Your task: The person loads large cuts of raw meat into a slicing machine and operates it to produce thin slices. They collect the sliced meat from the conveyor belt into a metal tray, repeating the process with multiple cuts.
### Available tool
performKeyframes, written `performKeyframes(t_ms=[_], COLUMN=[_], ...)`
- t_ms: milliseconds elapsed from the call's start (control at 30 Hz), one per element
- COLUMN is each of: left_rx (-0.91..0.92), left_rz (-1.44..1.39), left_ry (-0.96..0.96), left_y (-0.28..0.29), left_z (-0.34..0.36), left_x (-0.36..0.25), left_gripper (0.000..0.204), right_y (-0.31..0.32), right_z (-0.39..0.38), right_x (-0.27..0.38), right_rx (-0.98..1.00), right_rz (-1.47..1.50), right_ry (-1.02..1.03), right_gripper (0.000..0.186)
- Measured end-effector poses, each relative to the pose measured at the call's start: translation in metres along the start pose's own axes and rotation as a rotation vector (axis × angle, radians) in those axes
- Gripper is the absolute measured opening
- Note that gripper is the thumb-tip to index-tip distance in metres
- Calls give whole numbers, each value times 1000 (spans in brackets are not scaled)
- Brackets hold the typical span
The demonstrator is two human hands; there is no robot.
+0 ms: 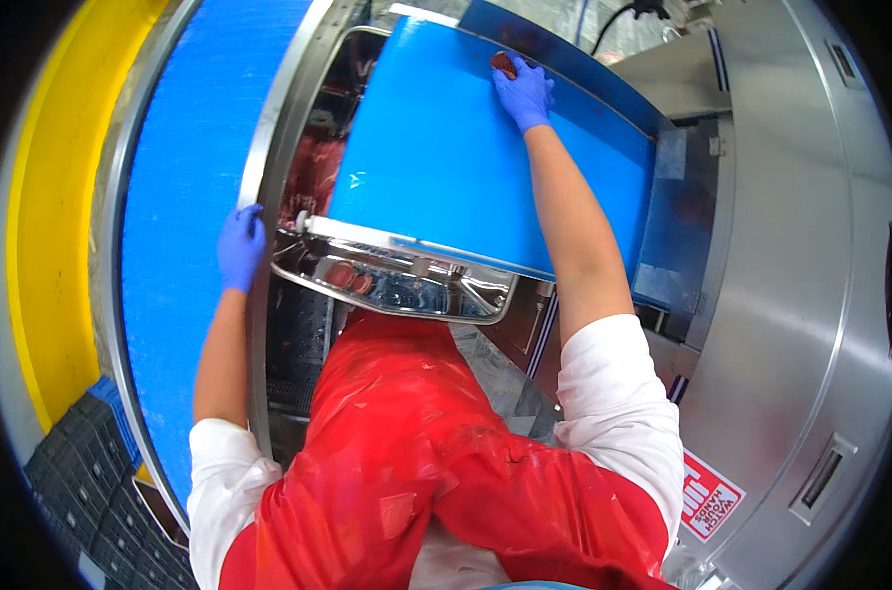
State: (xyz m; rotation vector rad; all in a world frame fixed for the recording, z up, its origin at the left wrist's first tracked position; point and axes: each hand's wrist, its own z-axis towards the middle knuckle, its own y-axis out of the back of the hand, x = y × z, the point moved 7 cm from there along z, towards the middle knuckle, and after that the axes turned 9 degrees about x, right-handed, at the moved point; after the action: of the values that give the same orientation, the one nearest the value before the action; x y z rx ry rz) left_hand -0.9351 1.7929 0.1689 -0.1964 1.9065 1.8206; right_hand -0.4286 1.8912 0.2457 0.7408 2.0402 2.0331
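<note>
My right hand (524, 93), in a purple glove, is closed on a reddish-brown patty (503, 65) over the upper part of a short blue belt (436, 147), near its raised far edge. My left hand (241, 246), also gloved, has curled fingers on the steel rail (271, 138) beside a long blue belt (171, 157). Between the two belts, red meat scraps (313, 172) show in a steel trough. Under the short belt's near edge is a shiny steel tray (426, 280) with a few reddish round pieces (343, 275) at its left.
A yellow band (48, 216) runs along the far left, above stacked dark crates (87, 462). Stainless machine housing (790, 295) with a red-and-white sign (706, 497) stands at the right. A black cable (608, 25) hangs at the top. A red apron (397, 413) covers my front.
</note>
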Motion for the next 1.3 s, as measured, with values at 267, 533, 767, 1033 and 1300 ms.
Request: performKeyframes(t_ms=[267, 533, 767, 1033, 1300], left_rx=[-10, 24, 53, 62, -3], left_rz=[-44, -71, -121, -70, -76], left_ry=[-11, -2, 32, -33, -29], left_y=[-9, -7, -9, -18, -8], left_z=[-4, -1, -3, 4, 2], left_x=[11, 15, 20, 28, 16], left_gripper=[18, 18, 22, 21, 19], right_y=[-41, -18, -4, -76, -47], right_z=[-49, -95, -116, -131, -157], right_x=[107, 180, 219, 229, 218], right_rx=[209, 308, 299, 550, 397], right_rz=[258, 443, 162, 789, 391], right_ry=[706, 675, 630, 449, 433], right_gripper=[34, 37, 43, 26, 30])
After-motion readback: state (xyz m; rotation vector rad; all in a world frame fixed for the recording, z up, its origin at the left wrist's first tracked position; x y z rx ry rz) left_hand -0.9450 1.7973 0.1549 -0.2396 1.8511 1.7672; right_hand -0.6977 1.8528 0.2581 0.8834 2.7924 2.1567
